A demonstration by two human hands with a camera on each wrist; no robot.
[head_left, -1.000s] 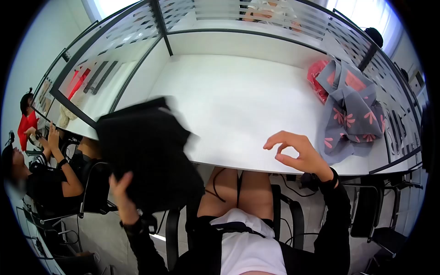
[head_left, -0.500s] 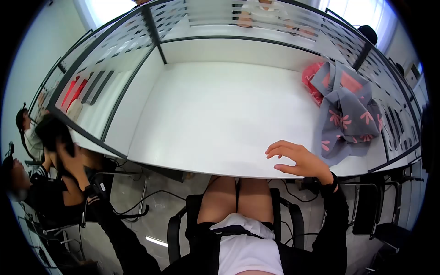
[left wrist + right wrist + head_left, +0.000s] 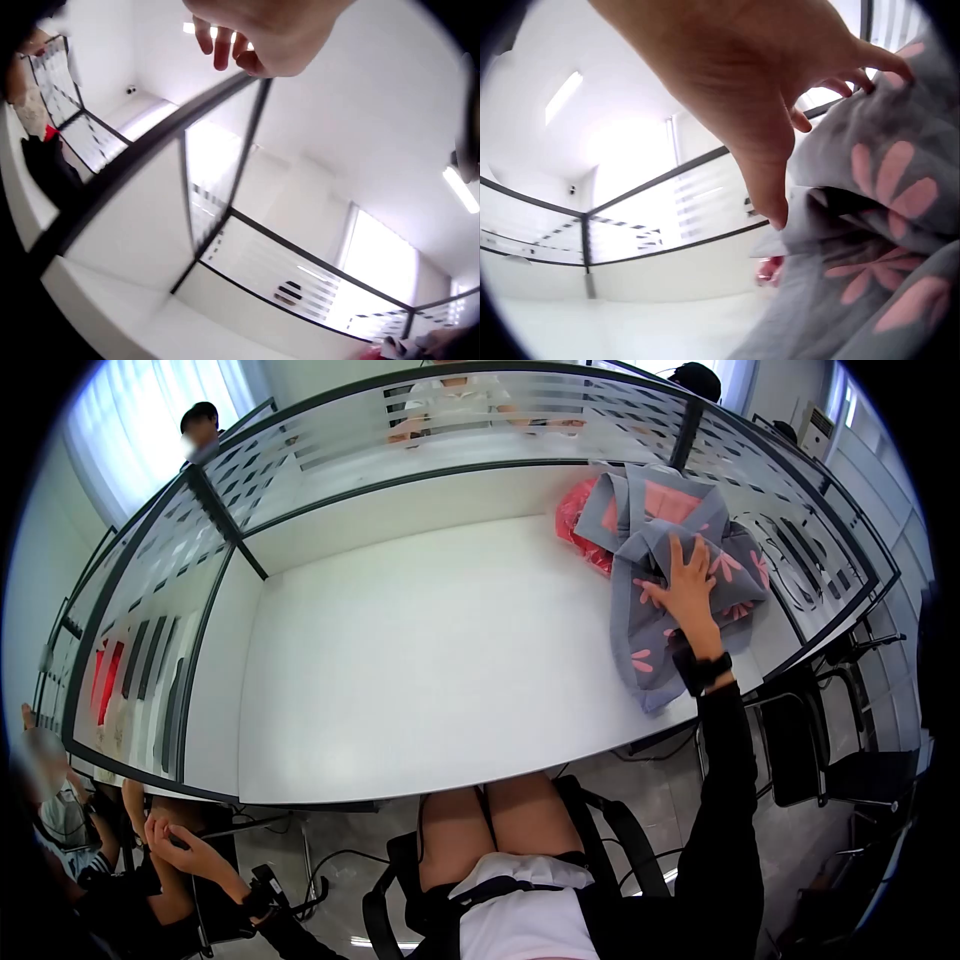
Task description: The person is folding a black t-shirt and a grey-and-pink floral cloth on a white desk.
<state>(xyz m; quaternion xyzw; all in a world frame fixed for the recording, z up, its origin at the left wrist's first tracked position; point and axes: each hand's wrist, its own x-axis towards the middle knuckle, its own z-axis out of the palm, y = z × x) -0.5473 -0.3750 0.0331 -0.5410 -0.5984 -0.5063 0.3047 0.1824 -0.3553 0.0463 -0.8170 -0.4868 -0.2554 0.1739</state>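
Observation:
A grey cloth item with pink flower prints lies bunched on the right side of the white desk. Over it is my right hand, fingers spread and fingertips right at the fabric. In the right wrist view, the thumb and fingers stand apart above the folds of the cloth. My left hand hangs low at the left, past the desk's front edge, with fingers loosely bent and nothing in them. The left wrist view shows the same hand near a dark partition frame.
Crumpled red plastic sits behind the cloth. Dark-framed partitions enclose the desk's back and sides. A person sits close by my left hand, and others are beyond the partitions. A black chair stands at the right.
The black item my left hand carried leftward has left that hand, which is now empty. My right hand has moved from above the desk's front edge onto the cloth. The head view has turned right.

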